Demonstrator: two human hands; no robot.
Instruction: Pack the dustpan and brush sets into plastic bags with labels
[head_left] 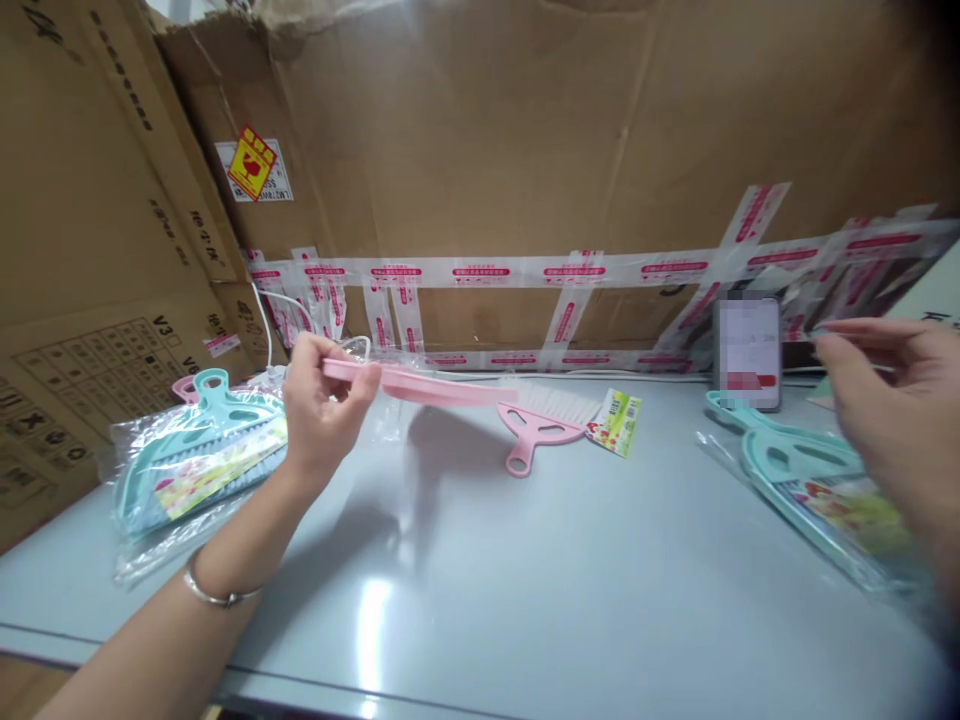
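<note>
My left hand (328, 400) is closed around one end of a pink dustpan (442, 388), seen nearly edge-on and held above the table. Just beyond its far end lies a small pink hand brush (546, 425) with white bristles, its ring handle pointing towards me. A green and yellow paper tag (615, 422) touches the brush's right side. My right hand (892, 400) is raised at the right edge, fingers stretched out loosely, the thumb close to the index fingertip, with nothing visible in it. Below it lies a turquoise dustpan set (795, 455) in clear plastic, partly hidden by the hand.
More bagged turquoise dustpan sets (206, 440) lie at the left, with a pink handle behind. A phone (748, 350) leans upright at the back right. Large cardboard boxes (465, 130) wall the back and left of the grey table (525, 600). A white cable (264, 320) hangs back left.
</note>
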